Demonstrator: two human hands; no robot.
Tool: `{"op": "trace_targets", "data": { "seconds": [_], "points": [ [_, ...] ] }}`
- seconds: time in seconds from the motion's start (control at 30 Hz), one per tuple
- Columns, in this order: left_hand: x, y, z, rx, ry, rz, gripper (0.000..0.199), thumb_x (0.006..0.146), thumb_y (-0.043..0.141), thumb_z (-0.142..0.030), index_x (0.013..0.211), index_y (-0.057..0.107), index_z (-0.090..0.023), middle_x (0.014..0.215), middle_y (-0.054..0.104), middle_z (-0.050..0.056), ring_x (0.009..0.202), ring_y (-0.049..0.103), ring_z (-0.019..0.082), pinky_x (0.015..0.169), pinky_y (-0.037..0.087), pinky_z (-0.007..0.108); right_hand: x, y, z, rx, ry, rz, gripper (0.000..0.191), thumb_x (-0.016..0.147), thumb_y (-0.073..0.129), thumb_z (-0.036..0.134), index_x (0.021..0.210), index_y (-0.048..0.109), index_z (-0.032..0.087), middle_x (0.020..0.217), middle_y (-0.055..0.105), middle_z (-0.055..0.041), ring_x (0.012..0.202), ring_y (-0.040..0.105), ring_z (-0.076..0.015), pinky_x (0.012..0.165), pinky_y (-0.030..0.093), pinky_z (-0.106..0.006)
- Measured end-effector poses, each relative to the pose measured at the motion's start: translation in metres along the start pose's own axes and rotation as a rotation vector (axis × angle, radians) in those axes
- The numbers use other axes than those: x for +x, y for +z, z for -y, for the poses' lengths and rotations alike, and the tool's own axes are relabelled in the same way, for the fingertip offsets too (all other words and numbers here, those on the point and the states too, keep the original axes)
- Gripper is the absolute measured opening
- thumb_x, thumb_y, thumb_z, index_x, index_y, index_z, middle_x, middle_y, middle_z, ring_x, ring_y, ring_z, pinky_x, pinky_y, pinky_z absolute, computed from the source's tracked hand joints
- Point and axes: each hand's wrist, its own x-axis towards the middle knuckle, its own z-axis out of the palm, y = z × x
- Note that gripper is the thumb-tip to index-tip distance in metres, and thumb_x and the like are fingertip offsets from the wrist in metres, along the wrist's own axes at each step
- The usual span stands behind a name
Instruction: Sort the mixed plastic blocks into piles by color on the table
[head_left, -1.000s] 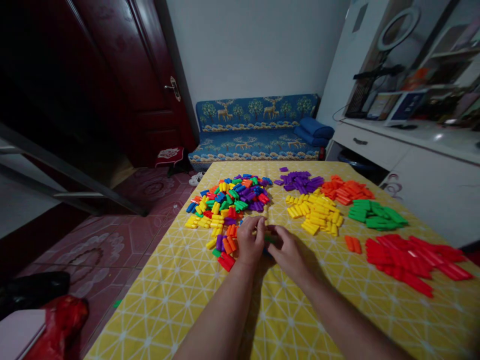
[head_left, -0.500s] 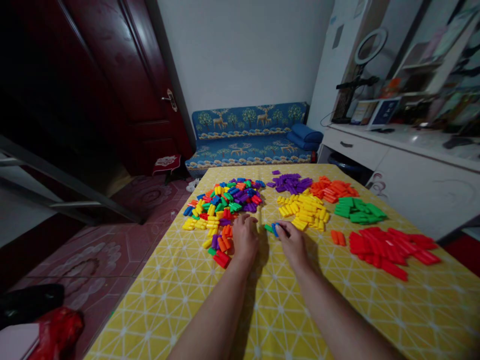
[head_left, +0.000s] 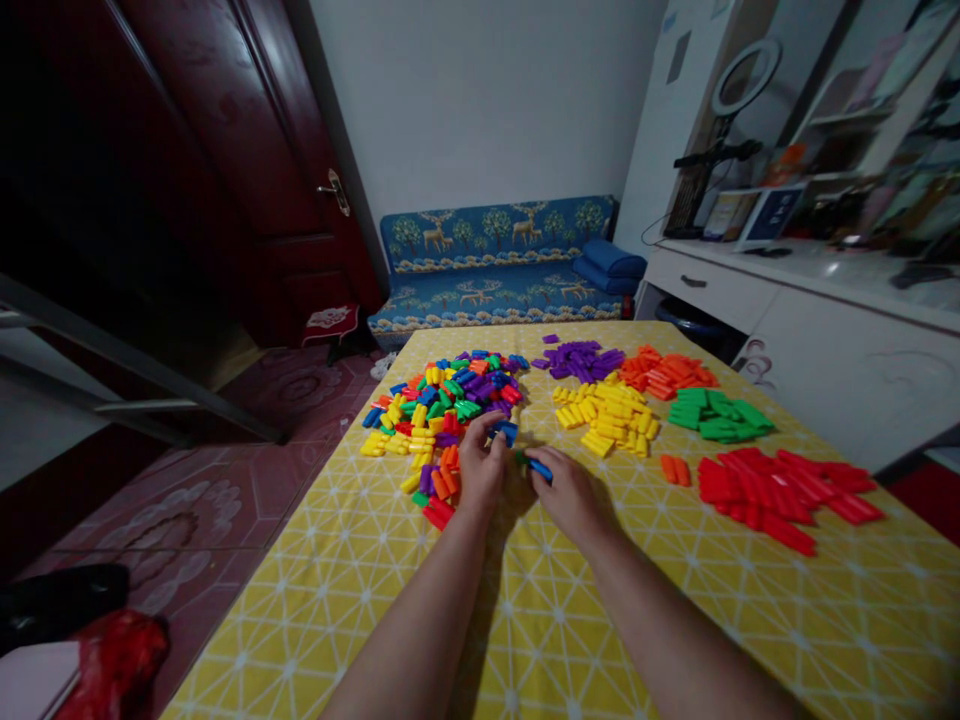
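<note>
Between the thumb and fingers of my left hand [head_left: 480, 465] is a blue plastic block [head_left: 504, 432], held at the right edge of a mixed-colour pile [head_left: 450, 400]. My right hand [head_left: 568, 490] pinches another blue block [head_left: 540, 469] just to the right, over the tablecloth. A small green block [head_left: 520, 457] shows at its fingertips; whether it is held too I cannot tell. Sorted heaps lie beyond and to the right: yellow blocks [head_left: 611, 415], purple blocks [head_left: 581, 361], orange blocks [head_left: 667, 372], green blocks [head_left: 718, 415] and red blocks [head_left: 784, 490].
The table has a yellow patterned cloth [head_left: 300, 620]. Two orange blocks [head_left: 675, 470] lie apart, left of the red heap. Behind the table stands a blue patterned sofa [head_left: 480, 290]; a white cabinet [head_left: 840, 350] is on the right, a dark red door [head_left: 247, 150] on the left.
My left hand has turned at the pile's edge and now holds a blue block. My right hand has shifted slightly left and down with its blue block, closer to the left hand.
</note>
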Motion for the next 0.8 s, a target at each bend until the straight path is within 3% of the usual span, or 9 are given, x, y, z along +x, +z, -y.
{"op": "trace_targets", "data": {
  "seconds": [0.1,0.27,0.37,0.53,0.8],
  "points": [
    [-0.004,0.002,-0.008,-0.194,-0.062,0.13,0.029,0.082,0.064,-0.031,0.107,0.067,-0.017,0.11,0.072,0.011,0.101,0.067,0.021,0.089,0.053,0.033,-0.003,0.001,0.007,0.078,0.01,0.081,0.033,0.075,0.056,0.016,0.101,0.067,0.033,0.101,0.074,-0.0001,0.098,0.068,-0.0217,0.088,0.053,-0.035],
    [-0.008,0.005,-0.011,-0.264,-0.118,0.305,0.029,0.077,0.068,-0.029,0.103,0.069,-0.015,0.108,0.073,0.012,0.101,0.068,0.023,0.088,0.054,0.034,0.002,0.003,-0.001,0.373,0.201,-0.096,0.019,0.074,0.056,0.028,0.092,0.061,0.028,0.089,0.072,-0.0007,0.086,0.069,-0.022,0.078,0.055,-0.034],
    [-0.009,0.008,-0.007,-0.199,-0.125,0.332,0.027,0.073,0.065,-0.02,0.099,0.07,-0.016,0.111,0.072,0.011,0.104,0.068,0.023,0.092,0.053,0.034,0.003,-0.001,-0.002,0.456,0.257,-0.16,0.017,0.076,0.051,0.031,0.09,0.06,0.026,0.088,0.072,-0.0029,0.086,0.068,-0.0224,0.076,0.056,-0.034],
    [-0.011,0.012,-0.004,-0.13,-0.111,0.374,0.032,0.074,0.064,-0.016,0.105,0.068,-0.016,0.11,0.073,0.01,0.103,0.068,0.021,0.092,0.053,0.034,0.002,-0.007,0.003,0.454,0.24,-0.144,0.02,0.083,0.047,0.039,0.094,0.061,0.029,0.094,0.073,-0.0019,0.09,0.069,-0.0205,0.078,0.056,-0.032],
    [-0.012,0.013,0.0,-0.061,-0.099,0.378,0.035,0.077,0.063,-0.013,0.112,0.066,-0.016,0.111,0.072,0.01,0.097,0.07,0.019,0.085,0.056,0.03,0.004,0.009,-0.011,0.494,0.2,-0.189,0.026,0.079,0.06,0.043,0.098,0.059,0.026,0.099,0.072,-0.0054,0.092,0.07,-0.022,0.083,0.057,-0.037]
  ]
}}
